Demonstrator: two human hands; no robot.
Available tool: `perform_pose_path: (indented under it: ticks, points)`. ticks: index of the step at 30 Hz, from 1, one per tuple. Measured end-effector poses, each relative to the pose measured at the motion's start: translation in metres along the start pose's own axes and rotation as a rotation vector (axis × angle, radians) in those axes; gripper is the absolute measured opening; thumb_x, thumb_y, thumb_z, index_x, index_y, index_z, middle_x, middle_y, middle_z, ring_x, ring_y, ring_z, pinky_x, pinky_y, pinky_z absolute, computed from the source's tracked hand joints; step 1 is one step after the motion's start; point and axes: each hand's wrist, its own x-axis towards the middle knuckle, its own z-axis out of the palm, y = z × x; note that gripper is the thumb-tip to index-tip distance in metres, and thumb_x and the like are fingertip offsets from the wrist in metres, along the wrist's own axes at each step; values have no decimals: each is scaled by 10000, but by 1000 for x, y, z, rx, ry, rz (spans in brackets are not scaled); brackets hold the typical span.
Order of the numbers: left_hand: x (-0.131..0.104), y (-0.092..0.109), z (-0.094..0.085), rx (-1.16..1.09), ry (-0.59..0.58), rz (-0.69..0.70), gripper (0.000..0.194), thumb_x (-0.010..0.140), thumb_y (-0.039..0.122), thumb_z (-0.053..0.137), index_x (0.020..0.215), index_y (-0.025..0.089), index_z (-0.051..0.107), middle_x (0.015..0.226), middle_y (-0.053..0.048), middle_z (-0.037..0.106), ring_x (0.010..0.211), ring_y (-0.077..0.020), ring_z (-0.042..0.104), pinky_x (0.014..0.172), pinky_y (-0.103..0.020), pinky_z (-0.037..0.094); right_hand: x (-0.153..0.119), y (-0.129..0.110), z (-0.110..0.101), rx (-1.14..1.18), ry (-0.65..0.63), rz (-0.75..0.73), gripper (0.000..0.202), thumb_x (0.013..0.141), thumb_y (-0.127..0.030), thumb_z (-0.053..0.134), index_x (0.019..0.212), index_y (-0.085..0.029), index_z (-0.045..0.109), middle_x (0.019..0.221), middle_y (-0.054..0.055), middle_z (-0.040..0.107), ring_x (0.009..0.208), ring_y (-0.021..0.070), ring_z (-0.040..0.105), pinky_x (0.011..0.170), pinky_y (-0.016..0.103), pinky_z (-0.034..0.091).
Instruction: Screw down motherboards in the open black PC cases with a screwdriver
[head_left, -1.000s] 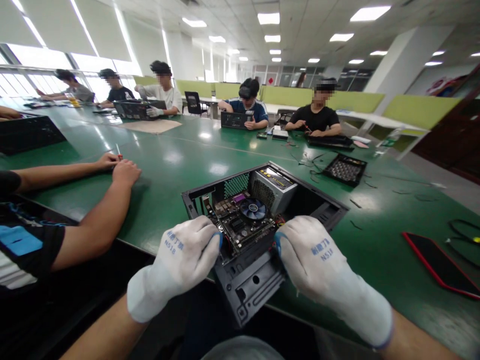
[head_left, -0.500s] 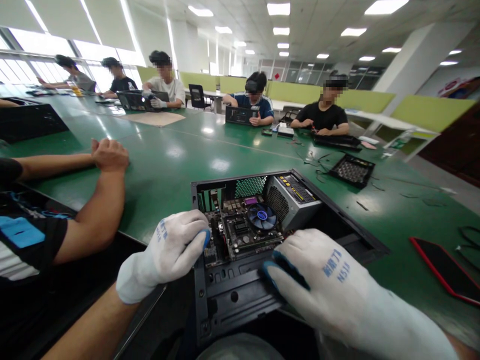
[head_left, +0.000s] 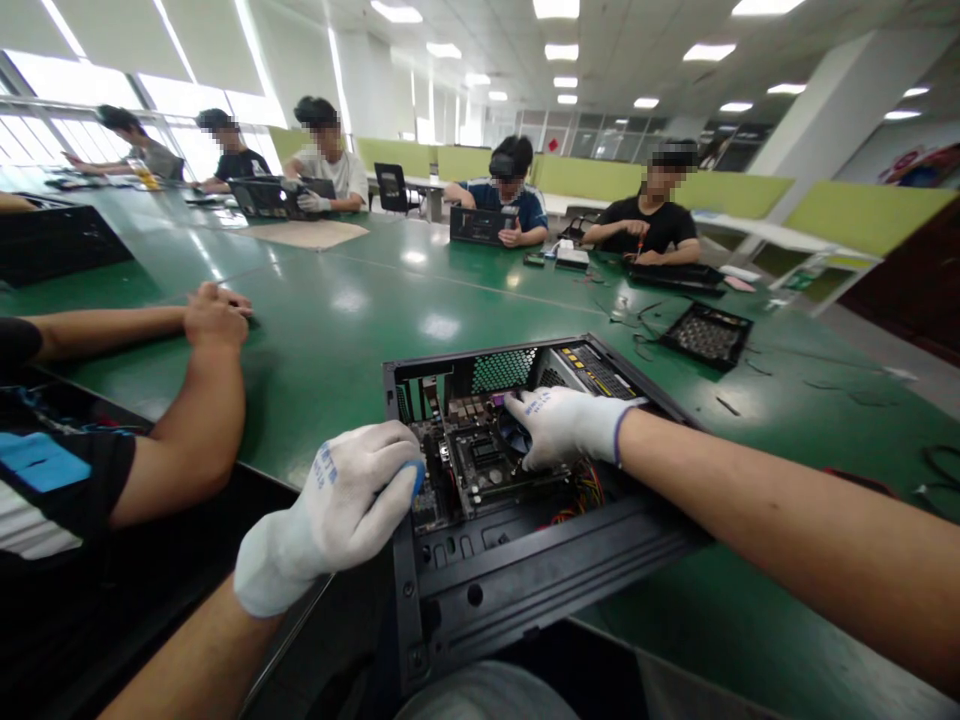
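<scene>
An open black computer case (head_left: 525, 580) lies before me, tilted toward my lap. Inside are a motherboard (head_left: 480, 455), a CPU cooler fan (head_left: 513, 436) with dark blades, and a power supply (head_left: 600, 372) at the back right. My left hand (head_left: 360, 490), in a white glove with blue on the thumb, is closed around the case's left edge. Over the right half of the fan reaches my right hand (head_left: 559, 425), also gloved, with thumb and forefinger spread apart. Whether its fingertips touch the fan cannot be made out. Coloured cables (head_left: 581, 495) lie bunched below that hand.
A neighbour's folded arms (head_left: 214, 340) rest on the green table (head_left: 330, 370) at left. Several people work across it on other cases. At right lie a black panel with a grille (head_left: 706, 335), loose cables and a red-edged dark object (head_left: 859, 483) partly behind my forearm.
My right hand has left the near edge of the case and swung up and inward over the CPU cooler fan, uncovering the cables. My left hand keeps its hold.
</scene>
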Motion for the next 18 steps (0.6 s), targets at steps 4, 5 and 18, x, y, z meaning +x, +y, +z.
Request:
perform_pose_path:
  ticks: [4,5,18]
  points:
    - [0,1,0,-9,3,-3,233,1010,222,408,857,185,580,906,-56,610,792,-186,565,747,-330,433,1,2,3,-23,73,-48,935,636,-496,776,1434,-81,521,1260,222,648,1130,371,646,918,405,513]
    - [1,1,-1,-10,1,-3,232,1009,222,411,856,187,581,903,-55,611,789,-185,565,746,-330,434,-2,4,2,-37,123,-52,887,640,-517,764,1388,-89,555,1226,221,652,1098,378,650,895,420,516]
    - [2,4,-1,-2,27,11,220,989,201,412,861,186,590,896,-59,614,782,-188,580,731,-327,446,-62,-3,-18,215,-61,-87,872,567,-636,785,1294,-183,623,1185,144,695,1015,340,696,810,395,535]
